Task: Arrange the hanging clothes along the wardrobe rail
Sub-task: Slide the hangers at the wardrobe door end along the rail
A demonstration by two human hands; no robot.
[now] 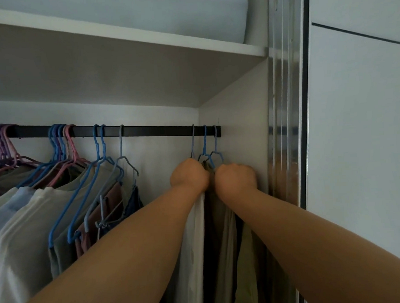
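Wardrobe rail (157,131) bare between hanger groups; both hands (189,174) seemingly grip end garments (211,231).

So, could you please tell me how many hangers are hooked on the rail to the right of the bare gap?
3: a grey hanger above the left hand, a blue hanger in the middle, and another hanger nearest the side wall, above the right hand. None seems hidden.

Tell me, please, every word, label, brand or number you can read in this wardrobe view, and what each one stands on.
None: no readable text appears anywhere in this view.
The black rail, the plastic hangers, the hanging clothes, the white shelf and the sliding door carry no visible print.
The left hand and right hand cover part of the garments at the rail's right end.
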